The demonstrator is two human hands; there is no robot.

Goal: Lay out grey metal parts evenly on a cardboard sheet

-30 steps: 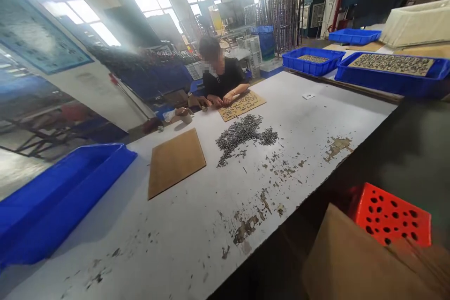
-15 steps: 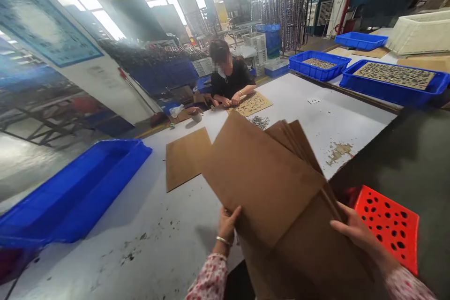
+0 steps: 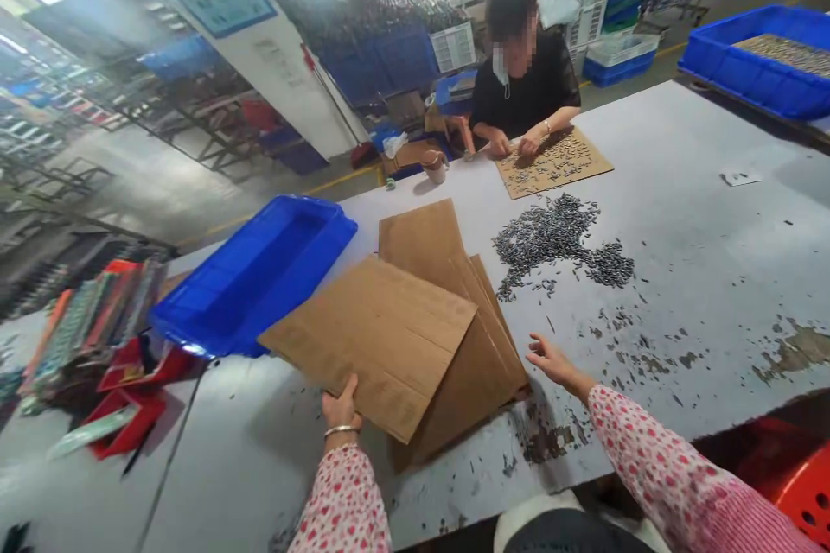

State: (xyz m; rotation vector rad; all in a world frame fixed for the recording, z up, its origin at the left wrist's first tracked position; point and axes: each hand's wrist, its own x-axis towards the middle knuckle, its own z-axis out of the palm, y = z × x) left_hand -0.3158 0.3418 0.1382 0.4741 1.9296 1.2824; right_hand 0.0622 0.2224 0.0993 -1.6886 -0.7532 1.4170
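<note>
My left hand [image 3: 340, 409] grips the near edge of the top brown cardboard sheet [image 3: 373, 337], which is lifted a little over a fanned stack of cardboard sheets [image 3: 483, 363] lying on the white table [image 3: 700, 216]. My right hand [image 3: 551, 359] hovers open beside the stack's right edge, fingers stretched toward it. One more cardboard sheet [image 3: 421, 229] lies flat behind the stack. A heap of small dark metal parts [image 3: 558, 238] is spread to the right of the sheets.
An empty blue tray [image 3: 259, 276] stands at the table's left. Across the table a person in black [image 3: 525, 73] handles parts on a cardboard sheet [image 3: 554, 162]. Another blue tray of parts [image 3: 758, 60] sits far right. Red items [image 3: 123, 363] lie at the left, a red stool [image 3: 797, 492] below right.
The stack of cardboard sheets, held up in both hands before, now lies on the table. My right hand has let go; the left still holds the top sheet. The view swung left and down.
</note>
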